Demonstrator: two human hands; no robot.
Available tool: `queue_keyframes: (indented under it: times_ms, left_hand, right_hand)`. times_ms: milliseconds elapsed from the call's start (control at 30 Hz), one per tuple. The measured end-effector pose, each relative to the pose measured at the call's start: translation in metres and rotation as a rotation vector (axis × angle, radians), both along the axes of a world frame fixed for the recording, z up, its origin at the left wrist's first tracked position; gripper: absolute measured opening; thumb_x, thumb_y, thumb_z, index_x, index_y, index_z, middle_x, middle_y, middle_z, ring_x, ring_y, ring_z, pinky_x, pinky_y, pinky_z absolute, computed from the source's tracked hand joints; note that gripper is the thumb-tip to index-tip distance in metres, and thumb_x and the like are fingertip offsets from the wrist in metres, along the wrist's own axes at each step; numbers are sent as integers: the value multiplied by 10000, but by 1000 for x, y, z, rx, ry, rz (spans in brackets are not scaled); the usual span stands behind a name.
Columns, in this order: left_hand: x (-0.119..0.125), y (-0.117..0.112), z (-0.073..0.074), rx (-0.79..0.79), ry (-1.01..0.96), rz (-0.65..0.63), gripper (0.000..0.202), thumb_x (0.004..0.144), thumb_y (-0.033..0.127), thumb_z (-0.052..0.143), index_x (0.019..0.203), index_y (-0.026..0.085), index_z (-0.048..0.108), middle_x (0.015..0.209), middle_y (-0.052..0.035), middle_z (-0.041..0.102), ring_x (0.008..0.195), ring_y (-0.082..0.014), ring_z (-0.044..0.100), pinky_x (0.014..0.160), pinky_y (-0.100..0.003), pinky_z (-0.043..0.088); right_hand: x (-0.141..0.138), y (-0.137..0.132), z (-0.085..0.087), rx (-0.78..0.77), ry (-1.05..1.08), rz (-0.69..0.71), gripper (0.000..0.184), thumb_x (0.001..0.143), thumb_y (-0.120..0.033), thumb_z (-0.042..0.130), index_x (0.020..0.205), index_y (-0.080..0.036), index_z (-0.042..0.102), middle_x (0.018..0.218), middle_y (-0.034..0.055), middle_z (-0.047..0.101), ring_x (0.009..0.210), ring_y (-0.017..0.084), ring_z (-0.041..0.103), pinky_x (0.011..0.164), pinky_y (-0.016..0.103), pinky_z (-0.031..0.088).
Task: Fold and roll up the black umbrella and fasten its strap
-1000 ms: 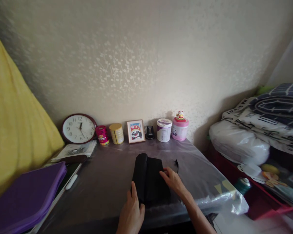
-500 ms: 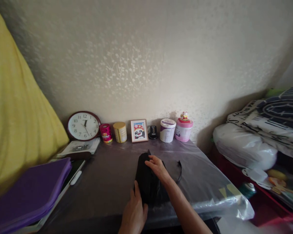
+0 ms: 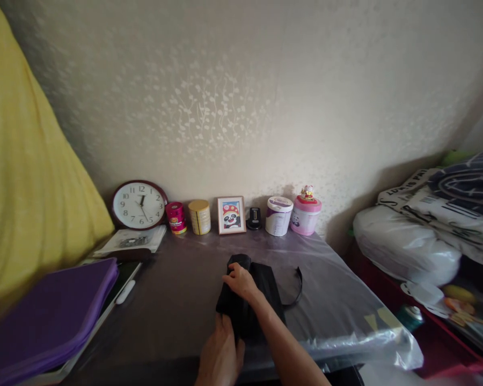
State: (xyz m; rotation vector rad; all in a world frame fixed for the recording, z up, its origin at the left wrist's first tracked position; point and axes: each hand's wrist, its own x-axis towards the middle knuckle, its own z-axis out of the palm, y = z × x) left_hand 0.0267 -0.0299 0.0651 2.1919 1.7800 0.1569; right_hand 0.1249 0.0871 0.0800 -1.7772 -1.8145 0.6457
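A black fabric item with a thin strap (image 3: 269,279), perhaps a bag, lies partly folded on the table near its front edge. My right hand (image 3: 241,281) is across the top of its raised fold, with fingers curled onto the cloth. At the near left corner, my left hand (image 3: 221,351) grips the fabric; its fingertips are partly tucked out of sight under the fold. The strap curves out to the right onto the table cover. My right forearm hides part of the near side.
Along the wall stand a clock (image 3: 140,205), a magenta tin (image 3: 176,218), a yellow-lidded can (image 3: 200,217), a panda picture frame (image 3: 231,215) and two tubs (image 3: 279,216). Purple folders (image 3: 56,316) lie left, beside a yellow curtain (image 3: 28,177). Bagged bedding (image 3: 406,241) is piled right.
My right hand has moved left and toward me, drawing the fold of black fabric over to the left. More of the flat part now shows on the right. My left hand stays at the near corner.
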Motion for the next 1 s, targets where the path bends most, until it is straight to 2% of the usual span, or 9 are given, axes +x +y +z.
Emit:
queue_keyframes:
  times_ms: [133, 233, 300, 400, 500, 633, 733, 833, 1000]
  left_hand:
    - [-16, -2, -9, 184, -70, -14, 409, 867, 308, 355, 1200, 80, 421, 1110, -174, 591, 912, -214, 637, 747, -296, 497]
    - [-20, -2, -8, 455, -149, -45, 323, 872, 320, 348, 1058, 119, 518, 982, -134, 620, 915, -214, 618, 782, -327, 497]
    - [-17, 0, -5, 585, -180, -122, 256, 869, 275, 349, 980, 160, 549, 927, -93, 615, 882, -199, 610, 778, -342, 500]
    - [-8, 6, -10, 726, -151, -237, 290, 842, 240, 401, 1095, 176, 527, 1072, -93, 593, 994, -211, 575, 839, -370, 493]
    - [-3, 14, -29, 823, -62, -240, 433, 809, 246, 445, 1229, 141, 455, 1218, -127, 537, 1120, -262, 510, 863, -403, 494]
    - [-3, 19, -52, 843, -36, -220, 450, 813, 246, 435, 1247, 125, 447, 1248, -127, 528, 1148, -262, 494, 869, -398, 498]
    - [-2, 18, -52, 801, -61, -214, 399, 829, 249, 424, 1206, 139, 492, 1253, -127, 525, 1166, -256, 484, 882, -387, 494]
    - [0, 17, -47, 745, -87, -213, 345, 842, 255, 417, 1152, 171, 543, 1237, -128, 535, 1153, -259, 498, 889, -401, 488]
    - [3, 18, -50, 678, -101, -165, 418, 861, 232, 373, 1271, 184, 437, 1329, -128, 466, 1193, -253, 469, 911, -403, 476]
  right_hand:
    - [-2, -3, 3, -17, 43, 84, 349, 816, -293, 462, 1108, -118, 536, 706, 29, 717, 842, 152, 650, 693, 219, 423]
    - [-1, -4, 2, -5, 76, 126, 316, 815, -299, 455, 1068, -138, 556, 679, 11, 714, 784, 137, 655, 666, 207, 424]
    - [1, -4, 1, 2, 76, 144, 272, 810, -284, 462, 1014, -153, 585, 675, 8, 712, 748, 130, 654, 650, 202, 424]
    - [2, -2, -2, 20, 73, 193, 219, 806, -249, 458, 933, -188, 625, 681, -7, 706, 715, 119, 651, 632, 195, 423]
    - [3, -4, -4, 32, 88, 230, 219, 797, -210, 460, 912, -215, 646, 695, -20, 701, 697, 116, 647, 619, 195, 428]
    - [6, -20, -2, 70, 230, 328, 245, 826, -197, 446, 969, -219, 643, 771, -11, 699, 701, 111, 645, 641, 198, 455]
    - [11, -38, 2, 203, 282, 367, 247, 864, -215, 428, 979, -218, 646, 873, 6, 695, 801, 118, 634, 732, 215, 464]
    - [17, -45, 2, 341, 140, 385, 242, 880, -231, 437, 969, -221, 662, 955, 19, 687, 971, 146, 582, 870, 258, 420]
    - [26, -22, -9, 339, -75, 418, 252, 907, -262, 420, 996, -249, 655, 1007, 9, 684, 1160, 166, 479, 1040, 356, 248]
